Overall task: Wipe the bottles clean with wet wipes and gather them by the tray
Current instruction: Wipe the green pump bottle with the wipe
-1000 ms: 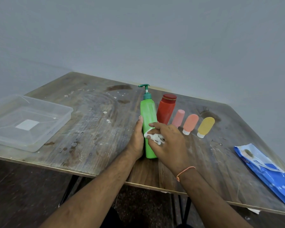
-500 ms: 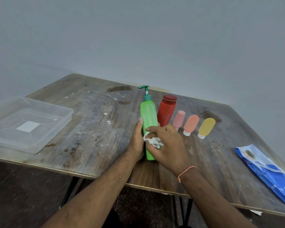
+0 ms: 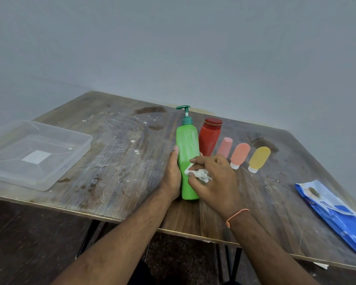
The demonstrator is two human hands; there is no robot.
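Note:
A tall green pump bottle (image 3: 187,145) stands near the table's front edge. My left hand (image 3: 172,175) grips its lower left side. My right hand (image 3: 216,182) holds a crumpled white wet wipe (image 3: 197,173) and presses it against the bottle's right front. Behind it stand a red bottle (image 3: 210,137), a small pink tube (image 3: 224,146), an orange tube (image 3: 239,153) and a yellow tube (image 3: 259,159) in a row. The clear plastic tray (image 3: 49,179) sits at the far left.
A blue pack of wet wipes (image 3: 335,214) lies at the table's right edge. The worn wooden table (image 3: 119,161) has stains and white specks between tray and bottles. A grey wall rises behind.
My right hand with the wipe has shifted slightly up along the green bottle. My left hand keeps its grip in the same place.

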